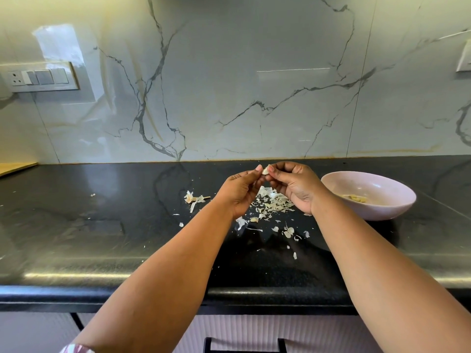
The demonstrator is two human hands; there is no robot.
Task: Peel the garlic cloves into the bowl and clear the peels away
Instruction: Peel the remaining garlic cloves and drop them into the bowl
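We see a pale garlic clove (pixel 265 170) held up above a heap of papery white peels (pixel 270 205) strewn on the dark counter; to the right sits a pinkish bowl (pixel 397 202) holding peeled cloves (pixel 356 198).

— Surface?
— Black counter (pixel 102 238), polished, with a rounded front edge, backed by a marble wall.

— On it, right side?
— Pale bowl (pixel 369 197), upright, a few peeled cloves (pixel 356 198) inside.

— Centre?
— Pile of peels (pixel 272 203) just left of the bowl, with looser scraps (pixel 288 231) strewn toward the front edge.

— Left of the pile?
— Garlic stem (pixel 195 199) with papery skin attached, lying apart from the pile. One small flake (pixel 93 195) farther left.

— Far left corner?
— Edge of a wooden board (pixel 15 168), at the back.
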